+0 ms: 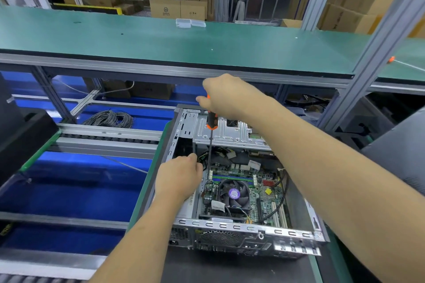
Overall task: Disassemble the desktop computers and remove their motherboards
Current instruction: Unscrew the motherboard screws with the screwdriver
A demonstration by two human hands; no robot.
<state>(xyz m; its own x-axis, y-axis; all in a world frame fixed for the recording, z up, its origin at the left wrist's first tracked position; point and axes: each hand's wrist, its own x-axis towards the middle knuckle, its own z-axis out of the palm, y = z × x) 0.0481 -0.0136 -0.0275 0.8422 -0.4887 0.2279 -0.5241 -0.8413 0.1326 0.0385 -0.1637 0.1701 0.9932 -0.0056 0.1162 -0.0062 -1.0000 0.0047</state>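
Open grey steel desktop case, green motherboard exposed, right hand gripping orange-black screwdriver, shaft upright, tip at 6 o'clock, left hand curled around cables at case's 9 o'clock wall.

Both arms reach forward; right hand fisted high, left hand curled lower, knuckles up

We find open room above the green motherboard; the silver metal drive cage roofs the far end, and the round black cooler fan rises mid-board.
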